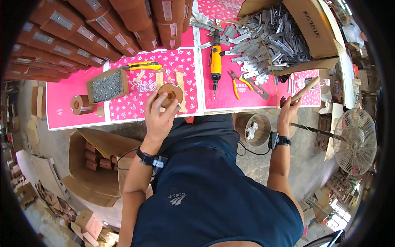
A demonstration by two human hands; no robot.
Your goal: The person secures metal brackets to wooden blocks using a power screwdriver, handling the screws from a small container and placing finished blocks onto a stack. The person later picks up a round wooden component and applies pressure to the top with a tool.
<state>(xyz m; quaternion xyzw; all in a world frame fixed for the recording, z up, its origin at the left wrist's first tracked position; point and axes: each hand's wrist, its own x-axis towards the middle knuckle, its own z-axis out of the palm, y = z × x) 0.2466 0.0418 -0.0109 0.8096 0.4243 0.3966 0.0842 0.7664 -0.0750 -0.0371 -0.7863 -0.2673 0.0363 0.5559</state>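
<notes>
On the near edge of the pink-covered table, my left hand (159,117) has its fingers curled on a round brown block (176,92) with a hole in its face. Light wooden strips (180,80) lie under and beside that block. Out to the right, my right hand (289,110) grips a wooden-handled tool (307,88). Its handle points up and right, and a small dark end shows beside my fingers. Between my hands lie a yellow power driver (216,64) with its bit toward me and yellow-handled pliers (242,84).
Stacked brown blocks with metal plates (61,19) rise at the far left. A cardboard tray of small screws (108,86), another brown block (80,105) and a yellow utility knife (144,66) lie nearer. Metal strips (267,37) spill from a carton (317,24). A fan (354,142) stands right.
</notes>
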